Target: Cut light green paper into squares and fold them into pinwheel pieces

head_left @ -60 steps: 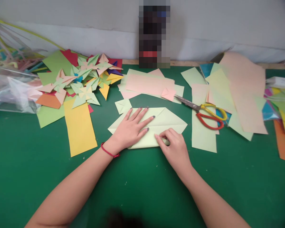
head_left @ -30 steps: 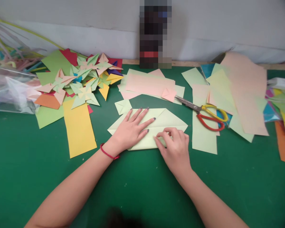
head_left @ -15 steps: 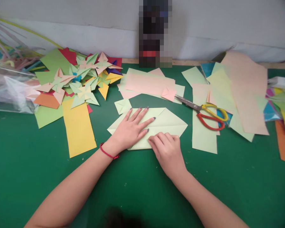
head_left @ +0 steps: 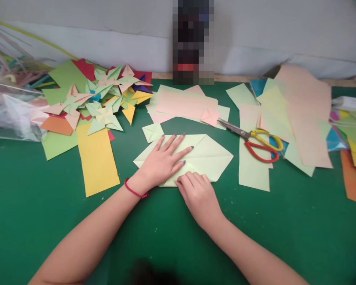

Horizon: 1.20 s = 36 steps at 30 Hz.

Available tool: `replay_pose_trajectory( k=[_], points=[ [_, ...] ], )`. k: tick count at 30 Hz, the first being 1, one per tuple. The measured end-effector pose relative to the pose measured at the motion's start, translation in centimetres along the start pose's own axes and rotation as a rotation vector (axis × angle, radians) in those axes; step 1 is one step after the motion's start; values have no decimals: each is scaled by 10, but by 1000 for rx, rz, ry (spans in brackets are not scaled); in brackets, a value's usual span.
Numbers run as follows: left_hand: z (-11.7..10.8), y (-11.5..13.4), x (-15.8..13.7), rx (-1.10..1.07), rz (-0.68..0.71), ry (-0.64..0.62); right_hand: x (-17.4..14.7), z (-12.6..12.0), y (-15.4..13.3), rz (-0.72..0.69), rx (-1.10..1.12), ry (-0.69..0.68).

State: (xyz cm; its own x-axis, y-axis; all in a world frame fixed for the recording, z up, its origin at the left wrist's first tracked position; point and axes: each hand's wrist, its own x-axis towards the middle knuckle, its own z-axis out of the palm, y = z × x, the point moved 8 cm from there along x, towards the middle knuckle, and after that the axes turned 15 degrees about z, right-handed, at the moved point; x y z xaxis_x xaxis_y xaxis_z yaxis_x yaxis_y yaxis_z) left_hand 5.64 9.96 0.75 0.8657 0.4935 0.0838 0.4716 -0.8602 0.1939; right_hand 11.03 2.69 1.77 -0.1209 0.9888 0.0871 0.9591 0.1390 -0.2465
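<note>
A pale green sheet of folding paper [head_left: 213,154] lies on the table in front of me, creased across its middle and folded up along its near edge. My left hand [head_left: 161,158] rests flat on its left part with the fingers spread, holding it down. At the near edge of the paper, my right hand [head_left: 197,196] has its fingers curled together with thumb and fingertips on the fold. My palm hides part of the sheet's left side. Just beyond the sheet sits a small folded green square [head_left: 152,132].
Folded paper stars [head_left: 105,114] and coloured sheets pile up at the left, above a yellow strip [head_left: 97,166]. Pink and green sheets [head_left: 184,101] lie at the back. Scissors [head_left: 249,135] rest on papers [head_left: 255,174] to the right. A plastic bag [head_left: 14,111] lies far left.
My right hand has slid left and slightly toward me along the paper's near edge, uncovering the fold's right corner. My left hand stays in place.
</note>
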Motion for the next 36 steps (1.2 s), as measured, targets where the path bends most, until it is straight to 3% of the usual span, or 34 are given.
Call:
replay_pose_trajectory(
  k=[13, 24, 36],
  points=[
    [0, 0, 0, 0, 9, 0, 1, 3, -7, 137, -12, 58],
    [1, 0, 0, -6, 3, -11, 2, 4, -7, 114, 8, 0],
    [2, -1, 0, -17, 6, -7, 4, 0, 5, 182, -72, 67]
  ],
)
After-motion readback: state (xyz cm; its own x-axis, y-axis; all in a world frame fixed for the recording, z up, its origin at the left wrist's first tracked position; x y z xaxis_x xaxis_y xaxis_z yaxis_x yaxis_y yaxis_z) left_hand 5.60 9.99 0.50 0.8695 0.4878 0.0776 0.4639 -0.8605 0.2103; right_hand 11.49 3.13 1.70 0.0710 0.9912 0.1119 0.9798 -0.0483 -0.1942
